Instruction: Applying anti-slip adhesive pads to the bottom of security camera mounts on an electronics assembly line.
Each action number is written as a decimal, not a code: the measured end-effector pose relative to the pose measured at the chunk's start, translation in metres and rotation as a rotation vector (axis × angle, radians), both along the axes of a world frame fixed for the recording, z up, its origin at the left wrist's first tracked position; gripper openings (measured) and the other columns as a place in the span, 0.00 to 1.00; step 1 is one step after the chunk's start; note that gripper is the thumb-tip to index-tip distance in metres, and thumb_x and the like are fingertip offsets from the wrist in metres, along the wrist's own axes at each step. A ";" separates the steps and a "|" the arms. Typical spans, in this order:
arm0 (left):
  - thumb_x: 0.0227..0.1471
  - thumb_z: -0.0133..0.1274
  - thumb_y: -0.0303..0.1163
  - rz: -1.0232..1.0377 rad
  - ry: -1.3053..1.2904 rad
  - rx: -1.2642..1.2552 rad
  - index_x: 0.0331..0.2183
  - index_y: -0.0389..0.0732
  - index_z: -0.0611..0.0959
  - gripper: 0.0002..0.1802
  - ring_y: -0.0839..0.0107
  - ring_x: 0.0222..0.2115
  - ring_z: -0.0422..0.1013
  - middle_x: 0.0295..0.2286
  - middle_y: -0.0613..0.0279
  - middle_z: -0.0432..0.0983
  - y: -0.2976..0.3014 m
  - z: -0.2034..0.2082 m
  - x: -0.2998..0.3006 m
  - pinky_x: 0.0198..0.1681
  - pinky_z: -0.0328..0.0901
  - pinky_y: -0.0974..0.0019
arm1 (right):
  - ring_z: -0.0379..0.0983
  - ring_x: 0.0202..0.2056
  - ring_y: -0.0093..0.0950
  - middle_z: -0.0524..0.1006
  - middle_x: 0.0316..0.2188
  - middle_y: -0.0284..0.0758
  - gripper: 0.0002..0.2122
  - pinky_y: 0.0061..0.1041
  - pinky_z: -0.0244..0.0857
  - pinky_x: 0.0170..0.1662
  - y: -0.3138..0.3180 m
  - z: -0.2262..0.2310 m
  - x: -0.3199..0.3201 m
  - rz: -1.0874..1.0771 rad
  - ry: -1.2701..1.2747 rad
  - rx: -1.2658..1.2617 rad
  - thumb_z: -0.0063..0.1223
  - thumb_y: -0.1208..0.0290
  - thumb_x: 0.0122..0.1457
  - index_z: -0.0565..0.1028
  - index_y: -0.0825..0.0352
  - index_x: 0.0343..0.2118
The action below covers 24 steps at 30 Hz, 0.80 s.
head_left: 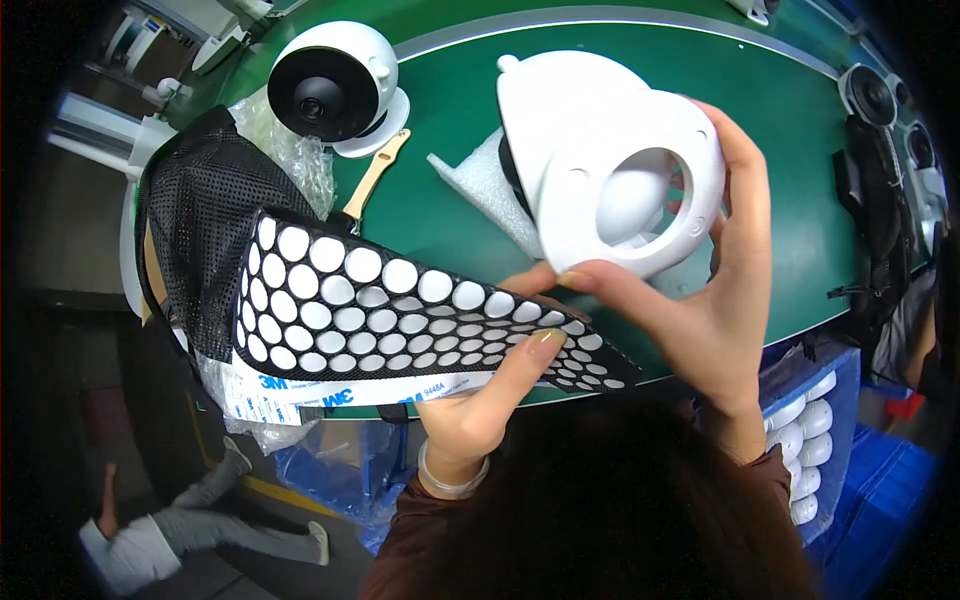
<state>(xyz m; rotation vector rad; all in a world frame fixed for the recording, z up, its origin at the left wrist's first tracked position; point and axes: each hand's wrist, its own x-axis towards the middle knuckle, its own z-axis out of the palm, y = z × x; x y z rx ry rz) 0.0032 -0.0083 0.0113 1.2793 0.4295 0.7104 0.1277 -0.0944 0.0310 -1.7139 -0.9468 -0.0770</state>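
White camera [570, 80]: tilted over the green bench [805, 250], ring foot [695, 130] toward my view; I judge it stiff and slick, best held by the foot's rim.
Dotted sheet [348, 320]: over the bench's near edge; seems light and bendy, safest pinched along a border.
Right hand [715, 310]: grip part-spread around the ring foot, thumb at its lower rim.
Left hand [480, 410]: grip pinched on the sheet, thumb on top, wrist low.

Blue lettering [338, 398] and small digits [434, 389] stand on the white backing strip [385, 394] edging the dotted black sheet [400, 330].
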 end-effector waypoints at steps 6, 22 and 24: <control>0.36 0.46 0.19 0.100 -0.059 -0.013 0.37 0.23 0.65 0.21 0.57 0.24 0.70 0.31 0.43 0.70 0.006 -0.011 -0.006 0.29 0.67 0.62 | 0.61 0.42 0.24 0.65 0.43 0.36 0.23 0.20 0.58 0.43 0.006 -0.007 0.004 -0.026 0.031 0.045 0.56 0.75 0.44 0.63 0.69 0.45; 0.39 0.52 0.21 -0.312 0.045 -0.021 0.35 0.30 0.70 0.16 0.70 0.31 0.68 0.32 0.55 0.70 -0.012 0.001 -0.024 0.36 0.63 0.73 | 0.67 0.18 0.25 0.72 0.17 0.34 0.05 0.17 0.58 0.20 -0.041 -0.011 -0.031 0.328 0.611 0.092 0.55 0.79 0.41 0.73 0.70 0.24; 0.41 0.47 0.16 -0.145 -0.114 -0.056 0.33 0.31 0.71 0.12 0.72 0.27 0.69 0.28 0.56 0.71 -0.025 -0.010 -0.019 0.32 0.64 0.75 | 0.67 0.19 0.26 0.72 0.19 0.33 0.06 0.18 0.59 0.21 -0.041 -0.010 -0.028 0.275 0.192 0.069 0.56 0.79 0.39 0.74 0.69 0.23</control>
